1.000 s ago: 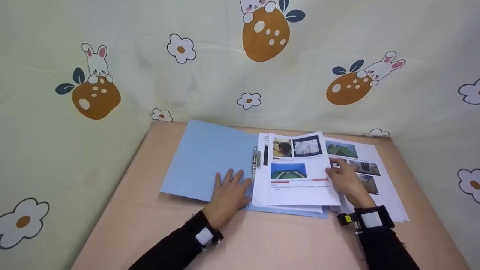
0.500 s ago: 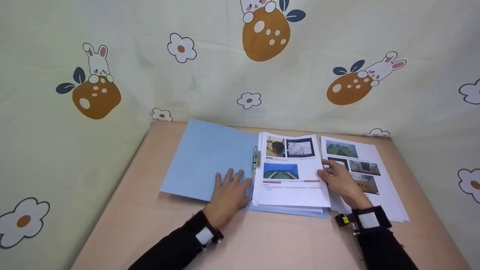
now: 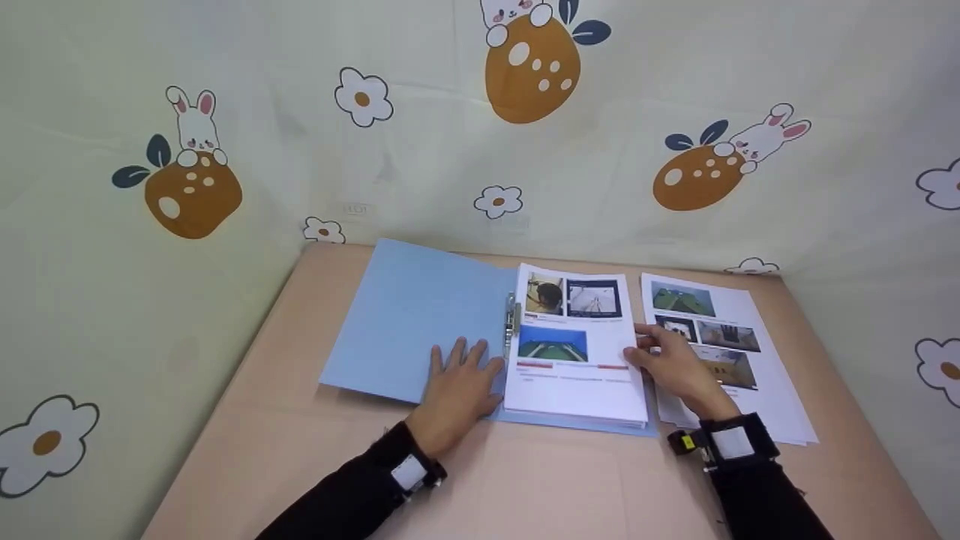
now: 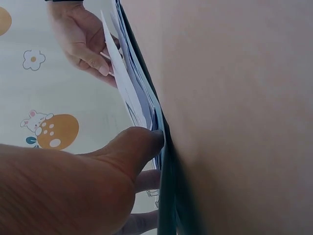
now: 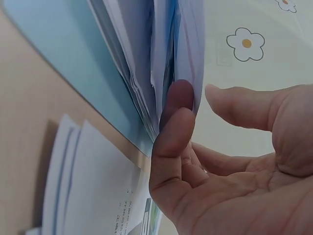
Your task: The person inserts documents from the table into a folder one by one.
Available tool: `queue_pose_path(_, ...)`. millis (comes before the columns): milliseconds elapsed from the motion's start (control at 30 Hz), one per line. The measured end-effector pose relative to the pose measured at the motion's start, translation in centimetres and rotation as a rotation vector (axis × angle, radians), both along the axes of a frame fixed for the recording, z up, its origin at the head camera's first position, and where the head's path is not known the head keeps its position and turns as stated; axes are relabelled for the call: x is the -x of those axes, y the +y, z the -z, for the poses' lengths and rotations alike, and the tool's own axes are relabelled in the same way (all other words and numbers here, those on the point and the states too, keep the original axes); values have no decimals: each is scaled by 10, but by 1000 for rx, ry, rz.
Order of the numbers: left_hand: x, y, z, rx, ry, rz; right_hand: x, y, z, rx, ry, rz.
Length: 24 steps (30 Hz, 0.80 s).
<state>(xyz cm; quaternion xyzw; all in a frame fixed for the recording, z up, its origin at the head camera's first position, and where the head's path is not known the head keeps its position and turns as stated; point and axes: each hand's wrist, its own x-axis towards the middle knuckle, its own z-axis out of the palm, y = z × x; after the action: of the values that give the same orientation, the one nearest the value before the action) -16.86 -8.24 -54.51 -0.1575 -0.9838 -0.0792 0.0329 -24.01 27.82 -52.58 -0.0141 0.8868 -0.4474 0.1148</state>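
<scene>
A blue clip folder (image 3: 420, 322) lies spread on the table, a metal clip (image 3: 514, 319) along its spine. My left hand (image 3: 461, 382) rests with spread fingers on its left cover beside the clip; the left wrist view has the thumb at the cover's near edge. On the folder's right side sits a paper stack, topped by a printed sheet (image 3: 577, 390) with pictures. My right hand (image 3: 682, 371) holds that sheet's right edge, fingers bent beneath it and thumb at its upper side. In the right wrist view, the thumb (image 5: 230, 105) stands slightly off the lifted paper (image 5: 193, 49).
Right of the folder lies another stack of printed sheets (image 3: 772, 397), partly under my right wrist. The pink table (image 3: 525, 480) meets a patterned cloth wall (image 3: 420, 165) just behind the folder.
The top sheet has slid left, onto the stack in the folder, its left edge now near the clip. My right hand moved left with it; the left hand stayed in place.
</scene>
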Motion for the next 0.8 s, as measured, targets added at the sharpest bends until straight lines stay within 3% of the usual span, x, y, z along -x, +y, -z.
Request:
queue_pose_path(300, 3, 1, -1, -6, -40, -7, -1, -2, 0, -88, 8, -12)
queue_pose_path(800, 2, 0, 0, 3, -31, -4, -1, -3, 0, -82, -18, -6)
